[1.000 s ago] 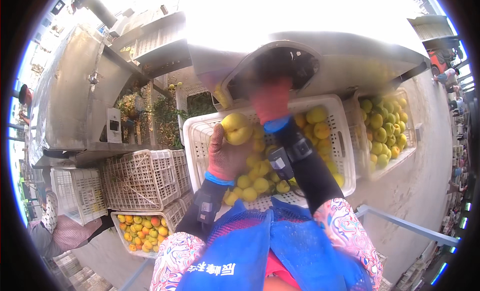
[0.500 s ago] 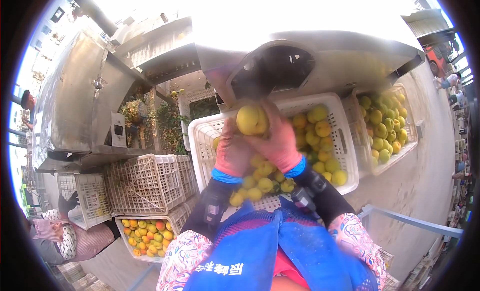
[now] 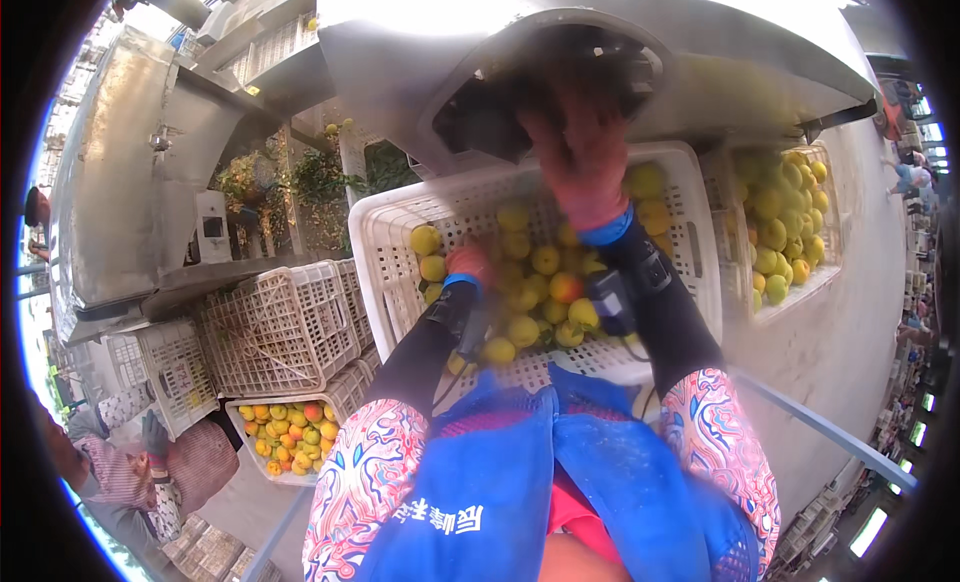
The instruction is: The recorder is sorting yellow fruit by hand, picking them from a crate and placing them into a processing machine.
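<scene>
My right hand (image 3: 585, 167), in a pink glove with a blue cuff, reaches over the far rim of a white plastic crate (image 3: 372, 282) toward the dark opening (image 3: 480, 117) of a metal machine. Its fingers are blurred and shadowed, so I cannot see whether they hold anything. Down inside the crate's left part is my left hand (image 3: 470, 264), gloved alike. Blur and the fruit around it hide its fingers. Yellow-green peaches (image 3: 522, 330), one of them with a red blush, lie in the crate.
A second crate of peaches (image 3: 785, 217) stands at the right. Stacked crates (image 3: 285, 322) and a crate of redder peaches (image 3: 290, 437) are at the left. Beyond them a co-worker's gloved hand (image 3: 155, 432) shows. A blue rail (image 3: 810, 422) runs at the lower right.
Before, both hands held a yellow peach together above the crate. Now they are apart: the right has moved forward to the machine opening, the left down among the fruit.
</scene>
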